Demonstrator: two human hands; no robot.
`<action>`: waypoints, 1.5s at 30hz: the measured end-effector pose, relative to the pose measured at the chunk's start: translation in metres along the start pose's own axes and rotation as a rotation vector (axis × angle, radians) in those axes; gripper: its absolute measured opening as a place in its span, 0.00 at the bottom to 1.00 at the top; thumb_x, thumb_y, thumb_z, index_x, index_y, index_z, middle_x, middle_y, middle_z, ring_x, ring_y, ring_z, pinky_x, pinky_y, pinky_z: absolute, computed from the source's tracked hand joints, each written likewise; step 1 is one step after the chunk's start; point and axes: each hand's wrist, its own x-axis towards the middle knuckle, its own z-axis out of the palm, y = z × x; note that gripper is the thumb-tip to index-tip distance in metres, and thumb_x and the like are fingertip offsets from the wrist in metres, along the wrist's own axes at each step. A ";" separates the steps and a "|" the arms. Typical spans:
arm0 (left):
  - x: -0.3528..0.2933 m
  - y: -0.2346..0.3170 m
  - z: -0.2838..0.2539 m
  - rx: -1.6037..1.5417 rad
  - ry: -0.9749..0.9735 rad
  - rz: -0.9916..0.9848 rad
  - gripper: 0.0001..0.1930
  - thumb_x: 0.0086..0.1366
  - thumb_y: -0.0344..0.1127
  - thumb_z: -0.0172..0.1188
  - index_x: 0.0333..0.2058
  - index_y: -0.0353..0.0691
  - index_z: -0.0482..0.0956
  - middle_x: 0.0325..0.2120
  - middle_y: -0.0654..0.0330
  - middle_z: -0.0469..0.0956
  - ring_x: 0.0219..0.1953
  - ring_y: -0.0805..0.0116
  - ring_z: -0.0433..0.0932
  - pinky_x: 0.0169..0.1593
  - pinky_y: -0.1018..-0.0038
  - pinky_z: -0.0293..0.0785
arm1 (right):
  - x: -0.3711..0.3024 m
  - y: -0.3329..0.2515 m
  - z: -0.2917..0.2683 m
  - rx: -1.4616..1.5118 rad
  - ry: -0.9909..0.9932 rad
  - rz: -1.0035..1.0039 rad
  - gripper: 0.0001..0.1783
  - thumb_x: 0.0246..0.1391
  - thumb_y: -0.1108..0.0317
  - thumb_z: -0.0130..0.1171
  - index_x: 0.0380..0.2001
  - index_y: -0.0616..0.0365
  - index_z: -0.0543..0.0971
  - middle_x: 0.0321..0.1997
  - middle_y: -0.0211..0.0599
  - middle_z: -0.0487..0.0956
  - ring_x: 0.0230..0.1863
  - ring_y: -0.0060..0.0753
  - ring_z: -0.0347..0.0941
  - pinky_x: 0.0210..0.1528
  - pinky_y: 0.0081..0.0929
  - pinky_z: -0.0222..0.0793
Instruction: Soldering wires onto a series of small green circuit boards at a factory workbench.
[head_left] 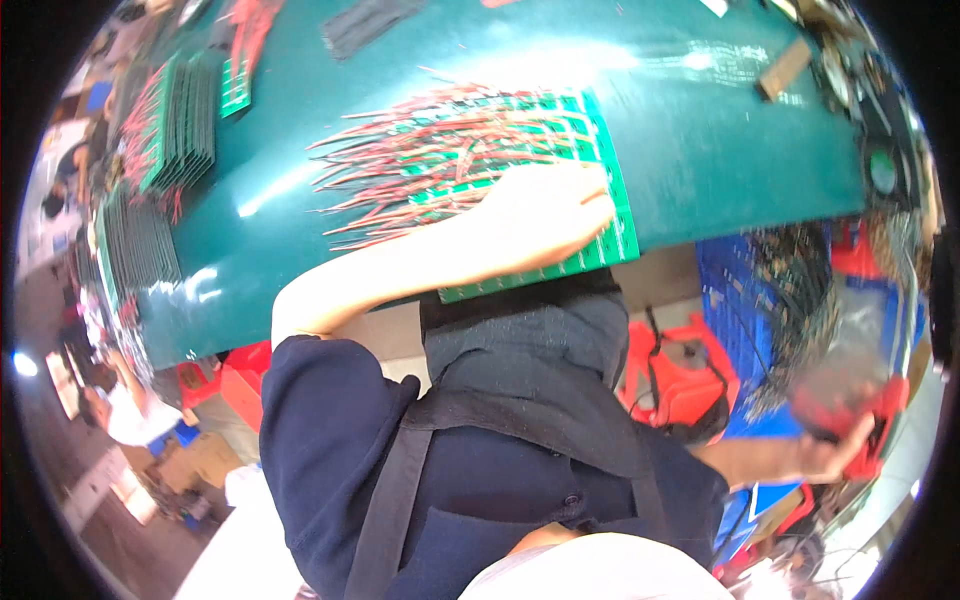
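A green circuit board panel (pixel 622 222) lies on the table's near edge, with rows of red and black wires (pixel 390 165) fanning out over its left side. My left hand (pixel 560 212) rests on the panel's right part, fingers curled inward; whatever they may hold is hidden. Far out to the right and low, my right hand (pixel 835 455) is stretched away from the table, its fingers extended and somewhat blurred. Beside it are a cloudy clear plastic bag with dark reddish contents (pixel 835 395) and a red plastic edge (pixel 885 430).
Stacked circuit boards with red wires (pixel 180 125) stand on the green table (pixel 740 180) at left, near a row of dark boards (pixel 140 240). A blue crate (pixel 725 290) of dark cables and a red stool (pixel 680 375) are at right. A brown block (pixel 785 70) lies at the far right.
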 end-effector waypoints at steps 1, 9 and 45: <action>0.003 0.000 0.001 -0.069 0.020 0.006 0.07 0.57 0.36 0.60 0.34 0.43 0.74 0.30 0.58 0.72 0.32 0.61 0.76 0.32 0.68 0.75 | 0.008 -0.026 -0.004 -0.164 0.058 -0.076 0.30 0.60 0.59 0.49 0.57 0.73 0.64 0.46 0.51 0.76 0.44 0.39 0.75 0.38 0.25 0.69; -0.013 -0.070 -0.064 0.216 0.124 -0.245 0.06 0.59 0.36 0.58 0.34 0.43 0.78 0.31 0.58 0.75 0.36 0.57 0.77 0.38 0.65 0.75 | 0.049 -0.106 -0.004 -0.333 0.249 -0.284 0.25 0.58 0.61 0.53 0.53 0.69 0.71 0.46 0.44 0.77 0.42 0.32 0.73 0.38 0.24 0.66; -0.014 -0.131 -0.154 0.897 -0.705 -0.410 0.02 0.49 0.28 0.61 0.23 0.41 0.82 0.23 0.58 0.82 0.29 0.57 0.82 0.28 0.62 0.77 | -0.132 0.019 0.173 0.651 -0.792 0.407 0.28 0.48 0.55 0.55 0.41 0.75 0.70 0.33 0.54 0.74 0.22 0.31 0.71 0.25 0.24 0.70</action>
